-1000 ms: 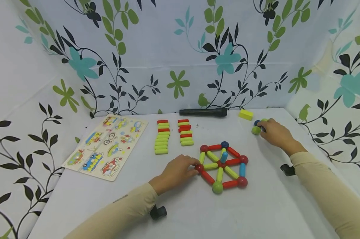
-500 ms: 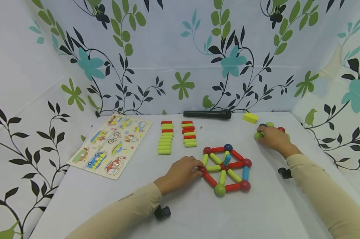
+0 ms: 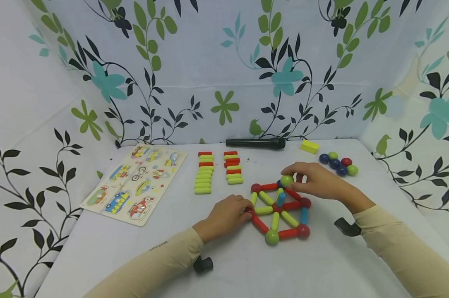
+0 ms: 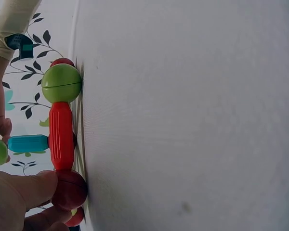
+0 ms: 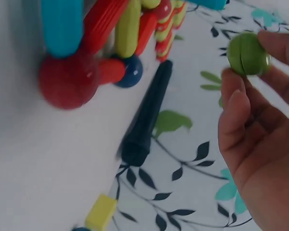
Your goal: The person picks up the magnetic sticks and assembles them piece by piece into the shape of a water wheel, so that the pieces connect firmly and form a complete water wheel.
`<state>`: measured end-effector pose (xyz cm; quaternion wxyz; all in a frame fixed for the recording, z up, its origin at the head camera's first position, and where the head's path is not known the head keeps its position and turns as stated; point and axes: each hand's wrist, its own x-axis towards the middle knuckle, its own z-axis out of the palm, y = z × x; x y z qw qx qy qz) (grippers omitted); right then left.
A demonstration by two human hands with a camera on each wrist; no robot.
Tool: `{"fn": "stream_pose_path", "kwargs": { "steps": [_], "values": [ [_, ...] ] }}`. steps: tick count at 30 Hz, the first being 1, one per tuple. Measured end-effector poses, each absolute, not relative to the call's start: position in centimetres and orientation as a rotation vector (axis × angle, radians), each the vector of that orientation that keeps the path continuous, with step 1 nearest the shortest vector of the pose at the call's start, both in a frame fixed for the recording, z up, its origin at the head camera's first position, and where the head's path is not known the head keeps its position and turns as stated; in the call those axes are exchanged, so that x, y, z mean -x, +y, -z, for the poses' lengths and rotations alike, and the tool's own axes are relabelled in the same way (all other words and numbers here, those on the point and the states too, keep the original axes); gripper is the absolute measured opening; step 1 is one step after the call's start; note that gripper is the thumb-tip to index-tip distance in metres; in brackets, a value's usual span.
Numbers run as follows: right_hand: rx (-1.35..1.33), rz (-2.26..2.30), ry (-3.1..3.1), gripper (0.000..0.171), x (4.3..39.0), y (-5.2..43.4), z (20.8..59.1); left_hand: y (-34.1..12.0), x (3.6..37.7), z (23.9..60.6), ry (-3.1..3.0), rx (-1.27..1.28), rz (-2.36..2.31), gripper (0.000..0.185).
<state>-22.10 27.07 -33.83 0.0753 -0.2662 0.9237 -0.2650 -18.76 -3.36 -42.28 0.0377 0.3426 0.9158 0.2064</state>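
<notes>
Both clamped | right grip (image 3: 319, 181): green ball (image 5: 245, 54) | left grip (image 3: 224, 217): red ball (image 4: 70, 191) | head-only: picture board (image 3: 134, 185)

Left grip (image 3: 224, 216) pinches — right grip (image 3: 316, 180) pinches, higher

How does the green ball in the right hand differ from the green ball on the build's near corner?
The held ball is raised above the table, pinched by the right hand; the corner ball sits low, touched by neither hand. The held ball shows no rod attached; the corner ball joins two red rods and a yellow-green rod. Both are green with a visible seam.
</notes>
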Motion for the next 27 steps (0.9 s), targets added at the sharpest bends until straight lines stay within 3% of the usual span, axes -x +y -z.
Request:
{"fn": "stream_pose_path", "kwargs": {
  "steps": [10,27],
  "values": [
    [0.917,0.632,2.715,0.034,20.8,25.6,33.5,-3.4,18.6,42.1,2.812,-1.042,-0.647,0.024],
    [0.866,0.623,2.703,0.039,20.9,25.4,33.7,-3.4,18.6,42.6,2.827,-1.052,-0.648,0.023]
  ]
}}
